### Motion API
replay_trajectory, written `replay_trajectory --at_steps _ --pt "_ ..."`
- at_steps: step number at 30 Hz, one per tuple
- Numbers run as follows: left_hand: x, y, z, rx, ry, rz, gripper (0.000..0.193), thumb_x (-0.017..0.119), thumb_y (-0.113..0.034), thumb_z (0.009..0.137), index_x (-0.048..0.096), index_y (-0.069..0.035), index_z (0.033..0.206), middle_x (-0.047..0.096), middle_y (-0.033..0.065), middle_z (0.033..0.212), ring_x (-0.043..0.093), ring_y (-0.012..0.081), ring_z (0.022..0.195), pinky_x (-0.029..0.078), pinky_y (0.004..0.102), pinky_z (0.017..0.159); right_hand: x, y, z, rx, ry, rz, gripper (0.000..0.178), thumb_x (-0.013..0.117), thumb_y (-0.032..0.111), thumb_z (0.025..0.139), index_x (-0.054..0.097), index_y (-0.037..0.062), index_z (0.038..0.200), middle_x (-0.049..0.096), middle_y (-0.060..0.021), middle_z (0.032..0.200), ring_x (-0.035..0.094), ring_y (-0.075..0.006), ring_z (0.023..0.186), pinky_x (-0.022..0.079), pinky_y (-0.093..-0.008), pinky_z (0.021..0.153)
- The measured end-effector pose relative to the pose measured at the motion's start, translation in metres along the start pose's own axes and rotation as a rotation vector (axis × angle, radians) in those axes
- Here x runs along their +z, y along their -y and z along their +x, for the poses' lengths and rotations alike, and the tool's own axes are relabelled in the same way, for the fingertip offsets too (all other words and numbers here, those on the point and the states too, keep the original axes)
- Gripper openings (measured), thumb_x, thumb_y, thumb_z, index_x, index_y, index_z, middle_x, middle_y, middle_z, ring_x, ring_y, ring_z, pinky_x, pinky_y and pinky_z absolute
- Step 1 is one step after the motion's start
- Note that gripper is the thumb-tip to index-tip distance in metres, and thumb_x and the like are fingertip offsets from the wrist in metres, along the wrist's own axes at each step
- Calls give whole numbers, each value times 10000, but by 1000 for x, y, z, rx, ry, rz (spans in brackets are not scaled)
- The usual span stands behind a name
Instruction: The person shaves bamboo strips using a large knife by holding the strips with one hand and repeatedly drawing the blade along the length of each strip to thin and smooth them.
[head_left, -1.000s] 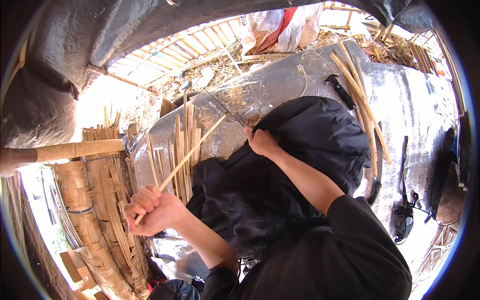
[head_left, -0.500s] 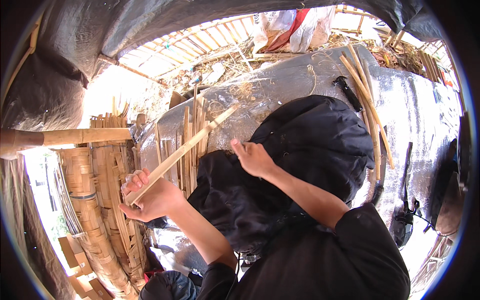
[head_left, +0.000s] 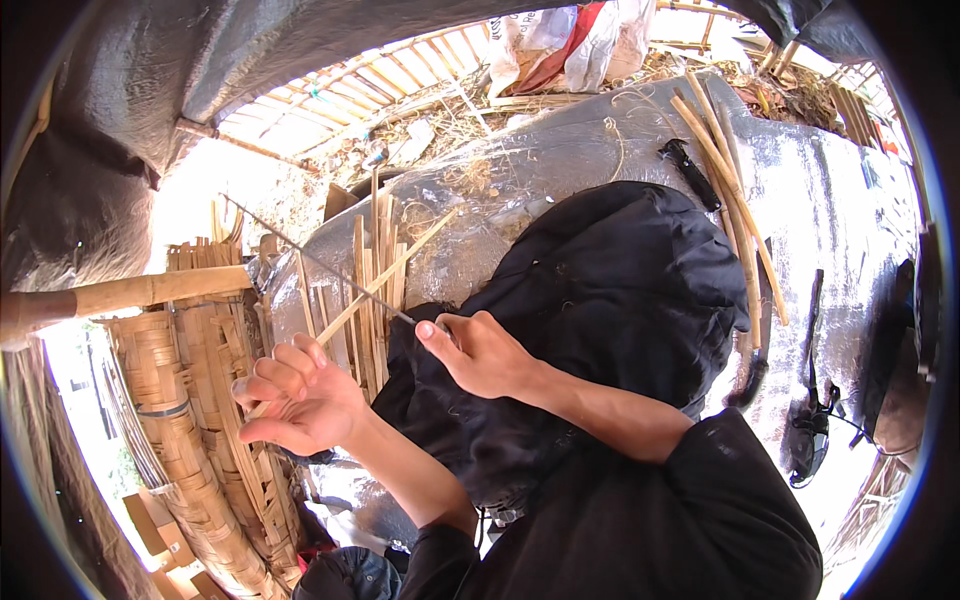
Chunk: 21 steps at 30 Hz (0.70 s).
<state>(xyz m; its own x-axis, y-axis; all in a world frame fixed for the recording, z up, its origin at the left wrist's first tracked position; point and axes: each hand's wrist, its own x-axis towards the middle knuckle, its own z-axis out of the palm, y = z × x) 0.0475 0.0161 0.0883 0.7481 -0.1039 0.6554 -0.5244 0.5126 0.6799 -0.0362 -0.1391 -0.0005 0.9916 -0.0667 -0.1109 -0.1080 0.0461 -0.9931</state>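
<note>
My left hand (head_left: 296,398) grips the lower end of a long thin bamboo strip (head_left: 392,268) that slants up to the right. My right hand (head_left: 482,352) is closed on the handle end of a thin metal blade (head_left: 315,262), which points up and left and crosses the bamboo strip near its middle. Both hands are over a black cloth (head_left: 610,300) spread across my lap. Behind the hands stand several upright bamboo slats (head_left: 372,255).
A grey tarpaulin (head_left: 830,210) covers the ground, with several long bamboo sticks (head_left: 728,180) and a dark-handled tool (head_left: 690,172) on it. Woven bamboo baskets (head_left: 195,440) and a thick bamboo pole (head_left: 130,292) stand at the left. Bags (head_left: 560,40) lie at the far side.
My right hand has moved down and left toward my left hand, bringing the blade across the bamboo strip. The strip stays held in my left hand.
</note>
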Motion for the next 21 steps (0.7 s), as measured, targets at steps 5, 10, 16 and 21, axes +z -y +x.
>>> replay_trajectory --at_steps 5,10,16,21 --pt "18 11 4 78 -137 63 528 335 -609 1053 435 -129 858 241 -39 649 240 118 580 336 308 608 1 -10 2 -72 -52 -33 598 469 447 1063 572 -23 708 476 -226 538 464 -376 460 397 -441 505" --pt "17 22 -4 153 -203 171 513 386 -607 1041 398 -142 824 229 -51 634 195 92 551 268 258 546 -19 -52 27 90 -120 -244 573 490 433 1055 634 -31 752 526 -269 577 595 -443 577 457 -472 544" --pt "36 26 0 199 -482 323 544 379 -610 1044 306 -164 742 197 -46 641 170 94 551 210 264 532 -2 -6 24 -63 19 -159 612 502 494 1024 665 -33 759 582 -284 592 624 -482 627 506 -543 627" --pt "21 18 -4 209 -447 331 547 361 -615 1045 286 -172 732 199 -46 644 184 96 562 233 260 533 -17 -27 54 101 -37 -270 749 420 560 1042 639 -83 726 614 -292 646 635 -508 696 515 -530 664"
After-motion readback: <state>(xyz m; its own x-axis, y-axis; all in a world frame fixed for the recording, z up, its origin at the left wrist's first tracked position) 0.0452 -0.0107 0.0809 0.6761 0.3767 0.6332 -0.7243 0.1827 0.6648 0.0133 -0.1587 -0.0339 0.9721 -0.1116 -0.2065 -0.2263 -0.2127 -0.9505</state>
